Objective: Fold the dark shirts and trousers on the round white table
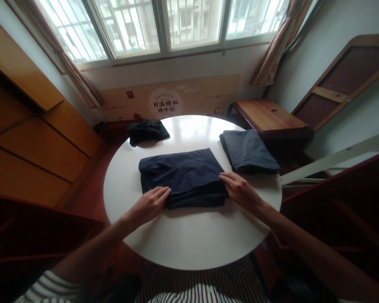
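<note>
A folded navy garment lies in the middle of the round white table; the folds hide what kind of clothing it is. At its near left edge, my left hand has its fingers together, gripping the cloth from above. My right hand pinches the right edge, the thumb partly hidden. A loose fold runs along the garment's near side between both hands.
A folded grey-blue garment lies at the table's right side. A crumpled black garment is at the far left edge. Beyond the table stand a wooden side table and windows. Orange cabinets line the left.
</note>
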Demonstrator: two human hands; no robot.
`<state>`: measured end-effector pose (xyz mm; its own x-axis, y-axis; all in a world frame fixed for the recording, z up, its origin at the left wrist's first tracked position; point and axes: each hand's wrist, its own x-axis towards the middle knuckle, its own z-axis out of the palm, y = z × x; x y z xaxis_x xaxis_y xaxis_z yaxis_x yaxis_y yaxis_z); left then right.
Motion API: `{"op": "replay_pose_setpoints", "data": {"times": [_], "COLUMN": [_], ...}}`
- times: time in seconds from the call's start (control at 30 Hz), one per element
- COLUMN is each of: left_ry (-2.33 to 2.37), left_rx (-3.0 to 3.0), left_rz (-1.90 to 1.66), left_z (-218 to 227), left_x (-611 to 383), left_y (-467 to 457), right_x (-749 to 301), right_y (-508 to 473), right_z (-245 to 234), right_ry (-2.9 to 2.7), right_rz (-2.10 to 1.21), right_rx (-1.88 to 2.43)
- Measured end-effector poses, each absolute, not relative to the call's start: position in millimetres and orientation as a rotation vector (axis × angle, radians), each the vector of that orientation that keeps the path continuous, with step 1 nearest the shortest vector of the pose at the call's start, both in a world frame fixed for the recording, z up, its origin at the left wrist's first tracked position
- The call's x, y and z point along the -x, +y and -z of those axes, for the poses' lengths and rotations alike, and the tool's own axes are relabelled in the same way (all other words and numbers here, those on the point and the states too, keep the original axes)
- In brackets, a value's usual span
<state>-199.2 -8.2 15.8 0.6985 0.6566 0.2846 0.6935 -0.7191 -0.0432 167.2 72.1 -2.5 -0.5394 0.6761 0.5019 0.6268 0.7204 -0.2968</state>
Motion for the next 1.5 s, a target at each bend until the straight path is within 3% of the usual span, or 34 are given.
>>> {"op": "replay_pose_setpoints", "data": {"times": [0.2,0.5,0.77,0.93,1.07,1.2,1.33,1.5], "left_ry": [-1.080,-0.994,-1.189,-1.218,-1.099,-1.188,-1.234,-1.484], "left_rx": [2.757,2.638,2.939,2.961,2.996,3.030,3.138,2.692], "left_rz": [0.290,0.550,0.409,0.295,0.111,0.213,0.179,0.546], "left_z": [-31.1,-39.5,-29.6,-49.8,-48.1,-52.0,-65.0,-51.9], "left_x": [216.3,241.3,237.3,212.8,206.4,216.0,205.9,169.7], "left_y": [-15.5,-31.4,-31.3,-5.6,-1.3,-17.2,-11.2,65.5], "right_x": [-160.6,-162.3,-172.4,-124.9,-91.4,-90.5,-80.7,-28.2], "right_y": [59.9,28.7,30.0,50.7,52.9,48.6,58.4,100.0], "right_z": [-21.7,-22.8,-17.0,-47.5,-37.4,-17.5,-32.6,-40.0], "right_ry": [-2.203,-2.099,-2.354,-2.492,-2.806,-2.898,-2.835,-2.625], "right_rz": [-0.161,-0.056,0.039,-0.131,-0.249,-0.369,-0.482,-0.294], "right_rx": [0.921,0.825,0.874,0.752,0.711,0.730,0.766,1.021]}}
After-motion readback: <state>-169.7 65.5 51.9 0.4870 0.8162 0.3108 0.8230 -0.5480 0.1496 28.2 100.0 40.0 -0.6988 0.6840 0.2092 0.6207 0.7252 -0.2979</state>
